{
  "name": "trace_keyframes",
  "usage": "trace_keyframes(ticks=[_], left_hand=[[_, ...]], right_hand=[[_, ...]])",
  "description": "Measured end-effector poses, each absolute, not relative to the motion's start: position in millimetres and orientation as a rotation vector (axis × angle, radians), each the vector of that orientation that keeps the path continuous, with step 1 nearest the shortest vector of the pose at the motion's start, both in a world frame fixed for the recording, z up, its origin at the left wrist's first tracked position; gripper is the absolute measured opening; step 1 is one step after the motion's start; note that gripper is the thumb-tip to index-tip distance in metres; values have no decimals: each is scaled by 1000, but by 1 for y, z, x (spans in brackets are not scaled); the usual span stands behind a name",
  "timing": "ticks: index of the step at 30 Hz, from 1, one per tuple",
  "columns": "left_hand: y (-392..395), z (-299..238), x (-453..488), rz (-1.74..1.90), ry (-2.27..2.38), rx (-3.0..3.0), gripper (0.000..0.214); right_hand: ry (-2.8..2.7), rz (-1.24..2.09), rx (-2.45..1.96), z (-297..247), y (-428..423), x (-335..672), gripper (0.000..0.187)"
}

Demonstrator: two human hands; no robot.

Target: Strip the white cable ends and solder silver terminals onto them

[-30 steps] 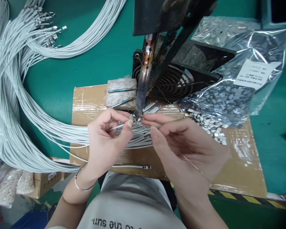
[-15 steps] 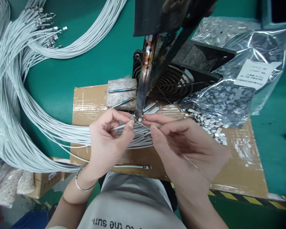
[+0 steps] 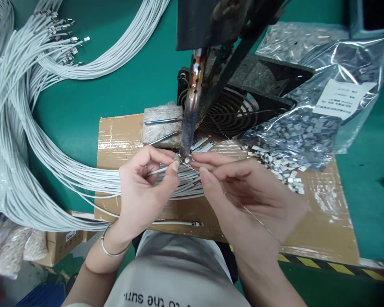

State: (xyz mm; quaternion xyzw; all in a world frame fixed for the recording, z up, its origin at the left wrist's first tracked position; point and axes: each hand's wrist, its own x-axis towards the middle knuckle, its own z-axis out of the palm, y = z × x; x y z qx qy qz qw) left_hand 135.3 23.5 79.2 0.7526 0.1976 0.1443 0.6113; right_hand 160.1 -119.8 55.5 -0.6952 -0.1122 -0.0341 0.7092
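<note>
My left hand (image 3: 144, 192) pinches the end of a thin grey cable (image 3: 158, 170) between thumb and forefinger, right under the tip of a fixed soldering iron (image 3: 189, 115). My right hand (image 3: 246, 192) is closed in a pinch on a fine solder wire (image 3: 252, 215) that trails back over my palm, its end at the iron's tip. Both hands meet above a bundle of grey cables (image 3: 83, 179) lying across a cardboard sheet (image 3: 121, 136).
Looped grey cables with metal terminals (image 3: 60, 42) fill the left of the green table. A black fan (image 3: 237, 111) stands behind the iron. A foil bag (image 3: 323, 119) spills small metal pieces (image 3: 284, 168) at right. A sponge block (image 3: 161, 123) holds two pins.
My right thumb has slid slightly left along the solder wire. Otherwise the hands stay at the iron's tip.
</note>
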Motion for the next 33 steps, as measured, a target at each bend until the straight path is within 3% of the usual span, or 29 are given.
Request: trace_keyframes(ticks=[33], left_hand=[[24,78,135,329,464,1762,14]], right_hand=[[-235,-52,-1528,54,-120,159,17]])
